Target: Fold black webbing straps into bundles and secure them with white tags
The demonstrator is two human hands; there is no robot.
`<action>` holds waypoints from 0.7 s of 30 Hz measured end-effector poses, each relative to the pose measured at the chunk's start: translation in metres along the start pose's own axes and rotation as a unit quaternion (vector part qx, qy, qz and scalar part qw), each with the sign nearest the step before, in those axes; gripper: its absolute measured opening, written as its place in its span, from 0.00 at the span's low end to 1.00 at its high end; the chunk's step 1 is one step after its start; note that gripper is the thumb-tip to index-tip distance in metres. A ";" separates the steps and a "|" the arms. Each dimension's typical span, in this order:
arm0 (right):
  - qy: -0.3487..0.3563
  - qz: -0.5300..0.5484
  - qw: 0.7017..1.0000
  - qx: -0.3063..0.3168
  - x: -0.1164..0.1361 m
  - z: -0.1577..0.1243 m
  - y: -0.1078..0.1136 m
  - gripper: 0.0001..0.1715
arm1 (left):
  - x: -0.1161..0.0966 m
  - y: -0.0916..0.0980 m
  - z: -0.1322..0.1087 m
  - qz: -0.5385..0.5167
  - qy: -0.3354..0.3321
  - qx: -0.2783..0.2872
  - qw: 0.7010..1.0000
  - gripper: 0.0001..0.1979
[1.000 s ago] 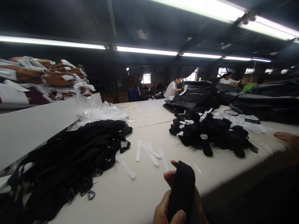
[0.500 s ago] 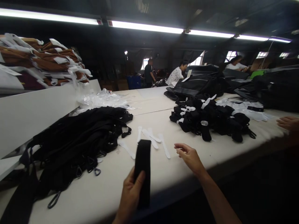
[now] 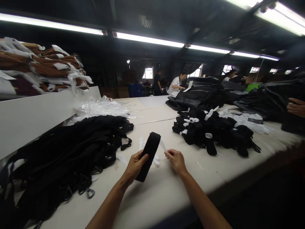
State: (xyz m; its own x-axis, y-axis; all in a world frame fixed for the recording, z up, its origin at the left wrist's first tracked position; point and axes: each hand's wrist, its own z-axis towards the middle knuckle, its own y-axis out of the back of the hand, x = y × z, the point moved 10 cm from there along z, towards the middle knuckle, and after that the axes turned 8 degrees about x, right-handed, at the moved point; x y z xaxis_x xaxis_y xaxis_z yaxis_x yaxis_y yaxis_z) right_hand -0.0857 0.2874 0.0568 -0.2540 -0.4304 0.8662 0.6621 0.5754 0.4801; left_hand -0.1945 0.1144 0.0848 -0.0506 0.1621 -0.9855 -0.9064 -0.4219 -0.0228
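Observation:
My left hand (image 3: 134, 166) is closed around a folded black strap (image 3: 150, 154), held tilted above the table with the thumb on its front. Just right of the strap, my right hand (image 3: 176, 160) pinches the end of a white plastic strip (image 3: 162, 145); the strip's far end passes behind the strap. More white strips (image 3: 141, 143) lie on the table, partly hidden by the strap and my left hand. To the left spreads a heap of loose black straps (image 3: 78, 143) with metal buckles. At the right sits a pile of bundled black straps (image 3: 212, 135) with white strips around some.
Clear plastic bags (image 3: 102, 106) lie behind the left heap, beside a white panel (image 3: 47, 111). Brown and white packed goods (image 3: 54, 70) are stacked at far left. Black bags (image 3: 197, 92) stand at the back right. Another person's hand (image 3: 296, 107) shows at the right edge.
My right hand has moved left and closed on a white strip. My left hand has raised and tilted the strap to the right. The view has tilted up slightly.

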 end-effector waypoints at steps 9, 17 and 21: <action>0.073 0.204 0.949 0.230 0.036 -0.022 -0.079 0.19 | 0.018 -0.003 -0.015 -0.059 0.085 0.047 0.994 0.40; 0.069 0.283 0.921 0.261 0.045 -0.039 -0.071 0.24 | 0.019 -0.014 -0.024 -0.123 0.081 0.055 0.988 0.44; 0.060 0.293 0.921 0.248 0.044 -0.045 -0.071 0.25 | 0.009 -0.019 -0.025 -0.103 0.046 0.071 0.991 0.24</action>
State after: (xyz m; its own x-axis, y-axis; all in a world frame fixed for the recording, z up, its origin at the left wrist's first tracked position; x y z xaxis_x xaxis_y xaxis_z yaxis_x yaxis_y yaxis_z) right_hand -0.1127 0.1963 0.0548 0.1432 -0.0012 0.9897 0.2496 0.9677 -0.0350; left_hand -0.1671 0.1012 0.0718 0.1735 0.1471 -0.9738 -0.9437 -0.2578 -0.2071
